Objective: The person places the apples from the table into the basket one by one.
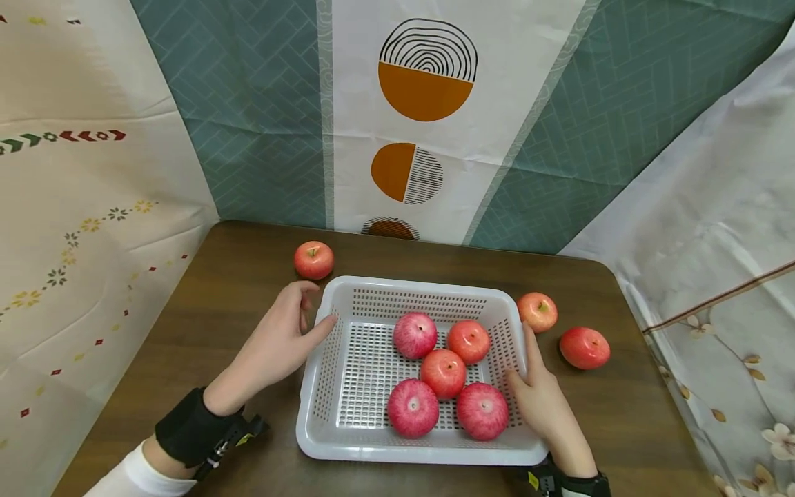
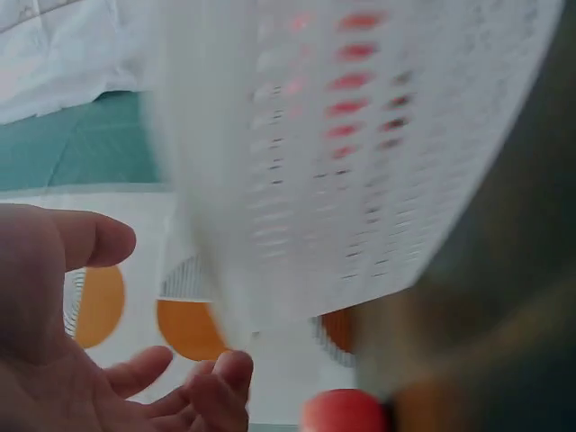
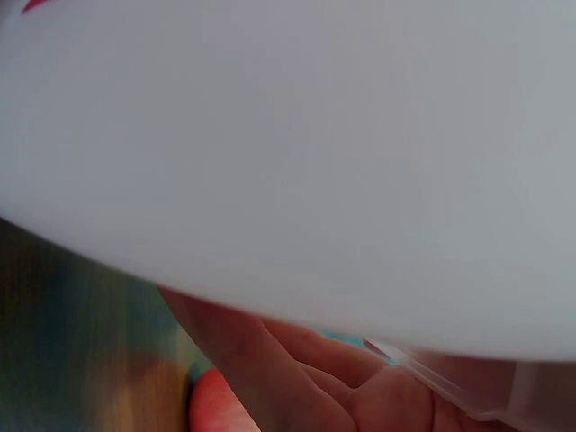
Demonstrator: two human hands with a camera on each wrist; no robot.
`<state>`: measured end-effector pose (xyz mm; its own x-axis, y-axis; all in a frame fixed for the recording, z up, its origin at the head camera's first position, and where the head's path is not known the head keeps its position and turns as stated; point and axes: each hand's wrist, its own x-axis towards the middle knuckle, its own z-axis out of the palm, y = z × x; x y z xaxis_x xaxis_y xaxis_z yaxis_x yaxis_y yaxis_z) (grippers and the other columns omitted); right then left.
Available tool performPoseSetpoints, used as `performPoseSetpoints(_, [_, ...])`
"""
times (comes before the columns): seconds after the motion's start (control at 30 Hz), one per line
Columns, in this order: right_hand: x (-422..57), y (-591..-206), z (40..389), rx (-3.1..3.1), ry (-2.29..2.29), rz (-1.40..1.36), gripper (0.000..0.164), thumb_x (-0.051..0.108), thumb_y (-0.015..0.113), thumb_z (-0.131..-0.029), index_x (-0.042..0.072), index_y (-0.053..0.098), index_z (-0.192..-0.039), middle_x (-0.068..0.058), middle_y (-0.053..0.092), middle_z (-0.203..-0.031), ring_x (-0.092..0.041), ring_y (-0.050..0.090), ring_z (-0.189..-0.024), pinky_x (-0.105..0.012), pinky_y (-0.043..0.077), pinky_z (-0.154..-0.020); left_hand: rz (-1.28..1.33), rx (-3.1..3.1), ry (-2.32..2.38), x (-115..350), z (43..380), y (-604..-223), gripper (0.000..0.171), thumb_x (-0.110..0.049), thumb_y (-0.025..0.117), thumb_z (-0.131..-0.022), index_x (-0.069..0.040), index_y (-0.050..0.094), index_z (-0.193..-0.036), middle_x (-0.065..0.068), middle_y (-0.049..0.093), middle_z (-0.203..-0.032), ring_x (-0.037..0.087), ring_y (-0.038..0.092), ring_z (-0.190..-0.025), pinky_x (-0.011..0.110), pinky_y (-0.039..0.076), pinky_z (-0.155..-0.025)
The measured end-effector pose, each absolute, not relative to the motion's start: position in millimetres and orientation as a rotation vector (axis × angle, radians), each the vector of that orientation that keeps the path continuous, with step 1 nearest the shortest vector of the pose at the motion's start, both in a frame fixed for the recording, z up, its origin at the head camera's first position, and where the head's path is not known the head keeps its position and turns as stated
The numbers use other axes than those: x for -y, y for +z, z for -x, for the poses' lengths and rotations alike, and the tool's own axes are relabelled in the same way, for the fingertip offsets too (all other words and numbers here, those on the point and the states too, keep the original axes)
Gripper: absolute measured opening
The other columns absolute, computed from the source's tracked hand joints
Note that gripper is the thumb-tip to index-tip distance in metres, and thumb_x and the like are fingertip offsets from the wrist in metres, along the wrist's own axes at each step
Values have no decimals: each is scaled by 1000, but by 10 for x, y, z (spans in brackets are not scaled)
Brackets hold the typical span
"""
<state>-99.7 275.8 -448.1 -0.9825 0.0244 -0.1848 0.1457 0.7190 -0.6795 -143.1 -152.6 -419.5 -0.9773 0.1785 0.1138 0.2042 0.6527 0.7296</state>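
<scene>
A white perforated plastic basket [image 1: 360,452] sits on the table. In it lie two light red apples [image 1: 468,342] and three deep pink, streaked apple-like fruits [image 1: 413,408]. My right hand [image 1: 542,404] grips the basket's right rim, thumb inside and fingers along the outside; in the right wrist view the wall hides part of the fingers [image 3: 261,360]. At the left rim is my left hand [image 1: 282,338], thumb reaching over the edge and fingers loosely bent outside. The left wrist view shows this hand [image 2: 99,360] spread beside the basket wall [image 2: 297,225], with a gap between thumb and fingers.
One red apple [image 1: 313,260] lies behind the left hand, near the basket's back left corner. Right of the basket lie another apple [image 1: 537,312], close to the rim, and a red apple [image 1: 584,348]. Patterned cloths hang behind the brown wooden table [image 1: 248,262].
</scene>
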Motion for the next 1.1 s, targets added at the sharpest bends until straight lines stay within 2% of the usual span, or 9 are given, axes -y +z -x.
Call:
performPoseSetpoints(0.07, [-2770,-4481,997,-2756,-1112,-140,86,14,56,-108,21,0,-174,-36,55,-146,-49,65,-119,-64,56,-88,267,2862,-1321,1527,1377,-4292,61,-26,78,-98,0,44,-142,13,51,-103,21,51,-78,32,47,-62])
performPoseSetpoints(0.17, [-2783,-4479,999,-2754,-1117,-132,86,14,56,-109,21,0,-174,-36,54,-147,-50,65,-120,-65,55,-90,221,2870,-1498,1482,1336,-4419,70,-26,78,-98,0,35,-147,15,55,-104,19,60,-77,29,56,-62])
performPoseSetpoints(0.3, [-2787,-4477,1000,-2753,-1120,-125,85,15,55,-109,21,-1,-174,-36,53,-148,-50,64,-121,-66,55,-92,136,2800,-1787,1394,1317,-4531,82,-22,76,-100,-6,20,-158,23,58,-120,25,73,-86,41,65,-64])
performPoseSetpoints(0.43, [-2774,-4472,1002,-2753,-1118,-126,85,15,55,-109,20,0,-173,-36,53,-148,-49,65,-119,-66,56,-90,27,2737,-1911,1324,1299,-4582,84,-19,72,-102,-13,14,-163,27,56,-136,34,73,-97,47,65,-68])
performPoseSetpoints(0.57, [-2766,-4467,993,-2747,-1125,-131,85,15,55,-109,20,0,-174,-36,53,-148,-50,66,-118,-65,58,-88,-59,2649,-2022,1287,1293,-4614,78,-15,65,-105,-15,14,-164,28,57,-139,38,73,-101,49,65,-72])
performPoseSetpoints(0.8, [-2770,-4464,978,-2720,-1147,-152,86,17,55,-109,21,-2,-173,-36,51,-150,-52,64,-120,-65,59,-84,-193,2474,-2211,1232,1276,-4644,61,-9,57,-107,-10,22,-157,32,59,-133,42,74,-96,50,64,-72])
performPoseSetpoints(1.1, [-2770,-4458,978,-2671,-1186,-205,89,30,59,-109,27,-2,-174,-37,49,-151,-52,65,-118,-58,63,-74,-243,2401,-2256,1203,1264,-4650,60,-4,55,-105,-8,23,-156,34,59,-133,45,72,-99,53,64,-75])
